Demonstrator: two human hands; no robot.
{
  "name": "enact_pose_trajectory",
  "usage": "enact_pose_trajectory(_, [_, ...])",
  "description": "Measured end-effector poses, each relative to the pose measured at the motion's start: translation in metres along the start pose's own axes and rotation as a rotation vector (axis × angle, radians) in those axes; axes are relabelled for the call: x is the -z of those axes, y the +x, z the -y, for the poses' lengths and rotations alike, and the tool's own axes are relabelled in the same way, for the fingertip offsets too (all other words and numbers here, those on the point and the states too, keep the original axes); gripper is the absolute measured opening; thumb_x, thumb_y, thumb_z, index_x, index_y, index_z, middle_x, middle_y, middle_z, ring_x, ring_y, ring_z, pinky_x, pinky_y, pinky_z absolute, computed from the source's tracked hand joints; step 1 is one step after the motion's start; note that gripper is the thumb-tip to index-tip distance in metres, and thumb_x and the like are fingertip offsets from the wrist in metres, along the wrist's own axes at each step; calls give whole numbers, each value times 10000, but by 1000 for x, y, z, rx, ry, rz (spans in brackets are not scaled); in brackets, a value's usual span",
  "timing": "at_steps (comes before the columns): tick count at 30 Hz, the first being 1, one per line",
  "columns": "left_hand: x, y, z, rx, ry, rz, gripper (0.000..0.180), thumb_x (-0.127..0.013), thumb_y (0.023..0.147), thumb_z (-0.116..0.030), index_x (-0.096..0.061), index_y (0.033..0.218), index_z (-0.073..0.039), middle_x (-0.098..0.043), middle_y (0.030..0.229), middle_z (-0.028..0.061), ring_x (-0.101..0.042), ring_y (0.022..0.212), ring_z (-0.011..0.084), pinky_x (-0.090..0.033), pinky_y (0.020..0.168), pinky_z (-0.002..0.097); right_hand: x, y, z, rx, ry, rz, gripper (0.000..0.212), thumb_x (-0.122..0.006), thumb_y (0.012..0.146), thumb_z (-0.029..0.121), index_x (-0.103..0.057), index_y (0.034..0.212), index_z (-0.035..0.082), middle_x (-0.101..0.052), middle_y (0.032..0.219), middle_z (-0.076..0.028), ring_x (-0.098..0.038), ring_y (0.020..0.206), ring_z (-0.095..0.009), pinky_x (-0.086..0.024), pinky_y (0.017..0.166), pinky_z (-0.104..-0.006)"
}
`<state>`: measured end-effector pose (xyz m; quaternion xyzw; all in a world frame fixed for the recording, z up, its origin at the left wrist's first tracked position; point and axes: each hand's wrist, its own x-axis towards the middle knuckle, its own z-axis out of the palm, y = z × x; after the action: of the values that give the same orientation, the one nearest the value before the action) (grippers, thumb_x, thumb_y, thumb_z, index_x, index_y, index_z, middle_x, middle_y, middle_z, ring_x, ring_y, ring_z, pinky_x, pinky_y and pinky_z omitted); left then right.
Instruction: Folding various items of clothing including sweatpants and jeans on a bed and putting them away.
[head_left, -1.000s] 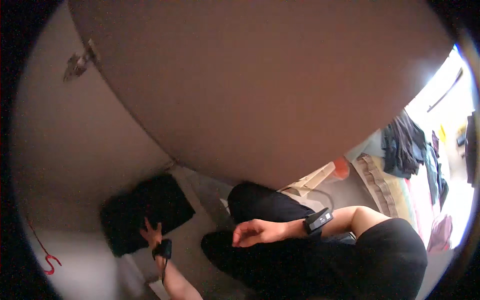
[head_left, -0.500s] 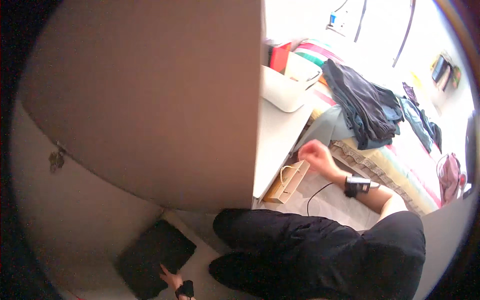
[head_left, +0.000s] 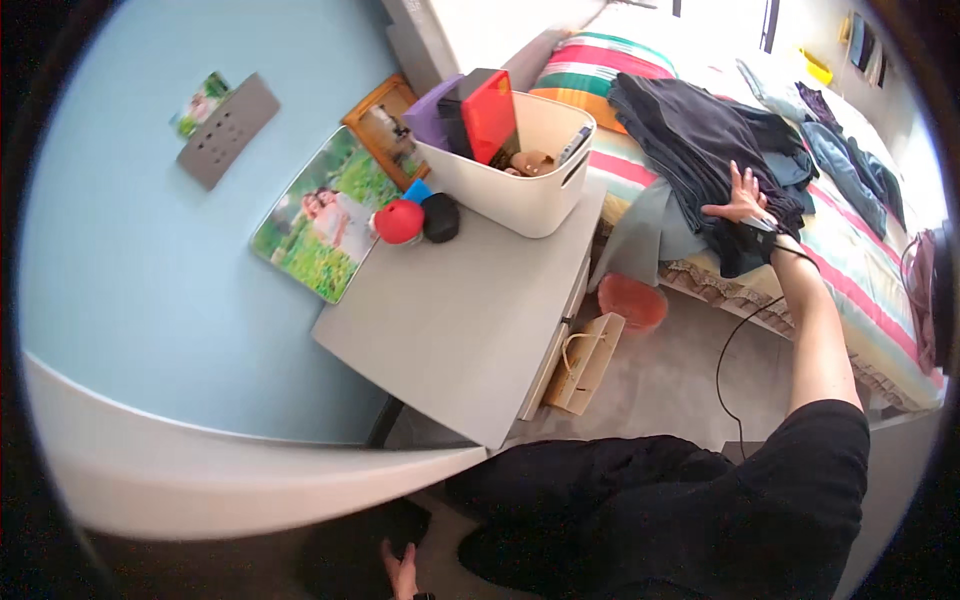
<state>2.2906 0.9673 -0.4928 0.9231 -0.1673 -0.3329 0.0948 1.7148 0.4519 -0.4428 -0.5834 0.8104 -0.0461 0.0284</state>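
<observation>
Two bare hands show; the right hand [head_left: 742, 198] reaches out with its fingers spread wide over a heaped pile of dark grey and black cloth garments [head_left: 690, 140], gripping nothing that can be made out; whether the palm presses on the fabric, I cannot tell; the pile lies on the near side of a bed [head_left: 838, 272] with a striped cover in pink, white and pale yellow, and blue-grey garments [head_left: 835, 165] lie farther right on it; the left hand [head_left: 402, 572], at the lower edge, has thumb and finger parted beside a black, flat, soft-looking object [head_left: 345, 552] in deep shade, and contact there is too dark to judge; between the hands stands a pale grey desk [head_left: 450, 310] with a cream plastic bin [head_left: 505, 198] on it, a bright red box [head_left: 490, 115] upright inside; a red ball-like object [head_left: 398, 222] and a black rounded one [head_left: 441, 217] sit beside the bin; on the floor, a light tan paper bag [head_left: 585, 370] stands against the desk, near a reddish round basin [head_left: 632, 303].
</observation>
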Motion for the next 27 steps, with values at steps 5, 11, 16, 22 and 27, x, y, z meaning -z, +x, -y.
enact_pose_trajectory(5, [24,-47,-61,-423,-176,113,659,-551,831,-147,-179,1362,-29,-252,1383,163,-193,1295,252,-198,1034,405,-1,38,9,138,-173,263,1260,-596,500,752,107,1376,181,-26,1394,-287,-72,1282,-451,-148,1032,-488])
enact_pose_trajectory(11, [14,-113,-142,-638,-840,-749,312,-532,834,-223,-542,1022,26,-512,1035,163,-449,1010,220,-376,847,370,7,52,9,185,-323,345,1316,-563,470,790,123,1364,109,-65,1357,-347,-117,1242,-509,-183,1030,-456])
enact_pose_trajectory(16, [17,-108,-178,-447,-846,-999,289,-544,806,-202,-543,947,50,-511,944,155,-446,909,221,-382,797,369,-15,89,-30,210,-316,310,1477,-712,324,694,174,1349,106,95,1390,-284,36,1277,-475,-172,938,-645])
enact_pose_trajectory(22, [24,-131,-223,-248,-817,-1147,270,-558,773,-177,-543,858,79,-510,835,145,-444,787,222,-389,737,368,-35,116,-34,254,-345,332,1532,-700,256,708,164,1347,68,118,1386,-284,71,1277,-469,-106,960,-629])
enact_pose_trajectory(27, [32,-150,-258,-132,-789,-1183,263,-570,746,-157,-544,783,102,-509,745,137,-442,685,222,-395,688,367,-51,129,-53,299,-346,336,1558,-679,223,733,159,1347,54,133,1386,-278,82,1280,-461,-89,966,-621])
